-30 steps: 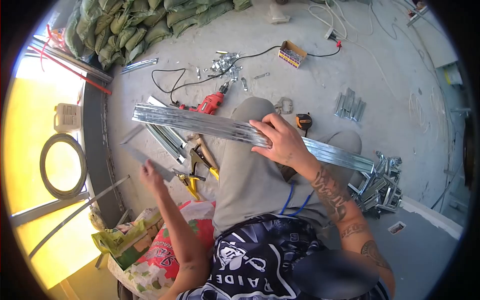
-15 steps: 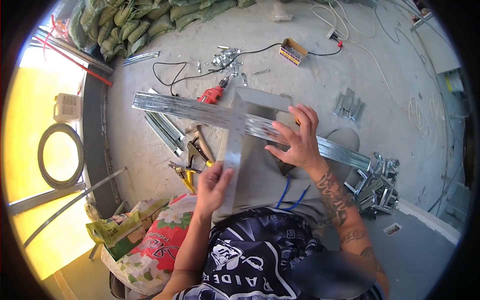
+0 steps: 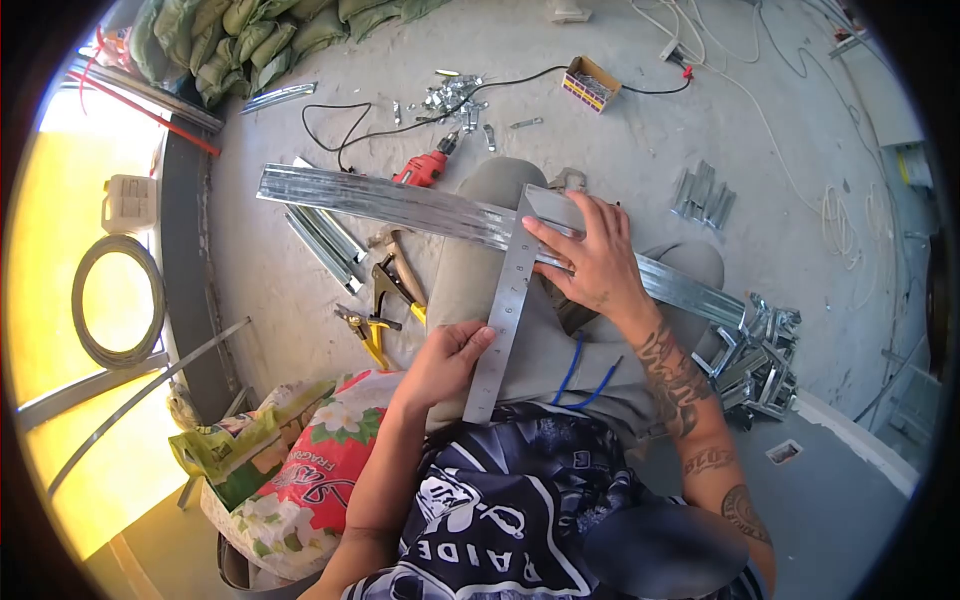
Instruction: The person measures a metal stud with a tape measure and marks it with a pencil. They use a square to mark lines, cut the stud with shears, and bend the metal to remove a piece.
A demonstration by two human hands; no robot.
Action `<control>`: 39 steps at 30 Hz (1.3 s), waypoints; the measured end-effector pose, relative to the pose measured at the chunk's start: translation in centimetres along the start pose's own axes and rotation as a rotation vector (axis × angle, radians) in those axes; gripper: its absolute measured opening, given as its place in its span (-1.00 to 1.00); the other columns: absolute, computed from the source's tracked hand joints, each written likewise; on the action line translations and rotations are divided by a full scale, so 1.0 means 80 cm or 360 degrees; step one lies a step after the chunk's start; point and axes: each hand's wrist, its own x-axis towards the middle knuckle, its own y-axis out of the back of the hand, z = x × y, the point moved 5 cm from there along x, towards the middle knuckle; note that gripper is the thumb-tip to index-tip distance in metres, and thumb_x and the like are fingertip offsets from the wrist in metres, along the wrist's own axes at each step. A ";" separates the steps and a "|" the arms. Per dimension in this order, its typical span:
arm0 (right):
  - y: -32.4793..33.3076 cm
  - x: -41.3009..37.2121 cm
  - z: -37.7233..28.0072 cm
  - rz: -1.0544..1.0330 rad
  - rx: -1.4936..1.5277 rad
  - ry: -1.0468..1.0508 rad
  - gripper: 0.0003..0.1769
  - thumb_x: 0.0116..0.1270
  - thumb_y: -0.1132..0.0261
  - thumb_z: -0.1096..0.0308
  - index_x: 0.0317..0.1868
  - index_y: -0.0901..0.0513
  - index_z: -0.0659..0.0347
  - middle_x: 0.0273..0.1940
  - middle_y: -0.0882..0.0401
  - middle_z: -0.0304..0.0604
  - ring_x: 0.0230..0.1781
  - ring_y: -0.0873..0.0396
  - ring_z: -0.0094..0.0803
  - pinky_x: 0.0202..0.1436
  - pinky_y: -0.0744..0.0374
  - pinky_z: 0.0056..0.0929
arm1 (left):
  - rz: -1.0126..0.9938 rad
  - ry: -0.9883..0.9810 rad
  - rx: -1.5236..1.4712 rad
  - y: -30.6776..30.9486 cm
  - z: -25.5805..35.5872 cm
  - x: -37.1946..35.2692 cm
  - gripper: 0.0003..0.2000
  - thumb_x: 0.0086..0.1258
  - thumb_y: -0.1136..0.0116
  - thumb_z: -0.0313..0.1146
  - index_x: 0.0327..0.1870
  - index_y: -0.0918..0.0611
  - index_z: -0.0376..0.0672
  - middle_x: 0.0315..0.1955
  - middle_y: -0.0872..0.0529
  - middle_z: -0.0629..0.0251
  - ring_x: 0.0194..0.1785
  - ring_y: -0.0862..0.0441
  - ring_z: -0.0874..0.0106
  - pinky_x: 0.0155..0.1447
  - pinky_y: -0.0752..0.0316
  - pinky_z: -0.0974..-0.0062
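Observation:
A long metal channel (image 3: 390, 205) lies across my knees, slanting down to the right. Over it sits a metal square (image 3: 510, 305) with numbers along its long blade, which points toward my waist. My left hand (image 3: 450, 360) pinches the left edge of that blade between thumb and fingers. At the square's corner, where it crosses the channel, my right hand (image 3: 592, 250) grips the short arm, thumb and fingers resting on the square and channel. The undersides of the fingers are hidden.
A red drill (image 3: 424, 168), a hammer (image 3: 405, 265), black-yellow snips (image 3: 365, 335) and cut channel pieces (image 3: 325, 245) lie left. Metal brackets (image 3: 755, 365) are heaped right. Beyond are a screw box (image 3: 591, 84), cables and sandbags (image 3: 260, 45). A floral bag (image 3: 320, 460) stands lower left.
The square has moved right along the channel, with my left hand still on it. My right hand, raised and spread before, has come down onto the square's corner.

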 end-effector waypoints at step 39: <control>-0.011 0.008 -0.011 -0.0033 -0.0243 0.0080 -0.19 0.33 -0.38 0.02 0.57 -0.28 -0.53 0.43 -0.20 0.12 0.40 -0.23 0.02 0.38 -0.26 0.15 | 0.0874 -0.0838 0.1356 0.028 0.144 0.093 -0.86 0.45 -0.17 -0.36 -0.10 -0.61 -0.21 -0.34 -0.76 -0.04 -0.21 -0.73 -0.04 -0.12 -0.59 0.08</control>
